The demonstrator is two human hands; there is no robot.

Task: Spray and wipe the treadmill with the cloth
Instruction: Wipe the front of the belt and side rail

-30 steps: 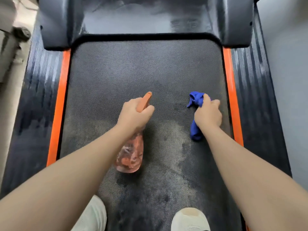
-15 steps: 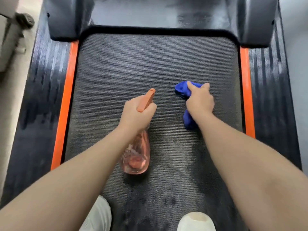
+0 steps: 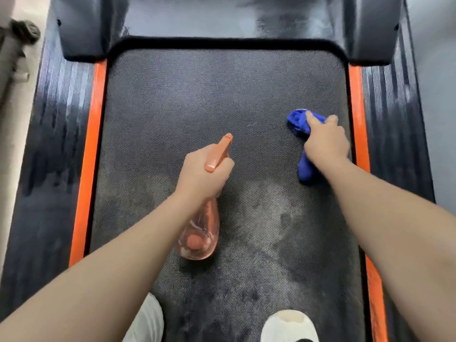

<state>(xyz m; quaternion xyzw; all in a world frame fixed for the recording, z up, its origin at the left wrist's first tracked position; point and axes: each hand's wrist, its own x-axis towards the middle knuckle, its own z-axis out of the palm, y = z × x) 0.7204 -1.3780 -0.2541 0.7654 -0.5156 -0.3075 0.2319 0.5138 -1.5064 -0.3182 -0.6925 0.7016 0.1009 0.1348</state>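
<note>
The treadmill's dark textured belt (image 3: 185,99) fills the view, with wet darker patches near my feet. My left hand (image 3: 202,174) grips the neck of a clear pink spray bottle (image 3: 199,238) with an orange nozzle (image 3: 219,151) pointing forward over the belt's middle. My right hand (image 3: 325,141) holds a bunched blue cloth (image 3: 297,122) pressed on the belt near its right edge; part of the cloth hangs out below the hand.
Orange strips (image 3: 90,149) and black ribbed side rails (image 3: 56,119) flank the belt. The dark motor cover (image 3: 222,18) lies ahead. My white shoes (image 3: 288,327) stand on the belt's near end. A wall rises on the right, pale floor on the left.
My right hand with the cloth swept left across the belt, then back right toward the orange strip. My left hand with the bottle stayed about mid-belt.
</note>
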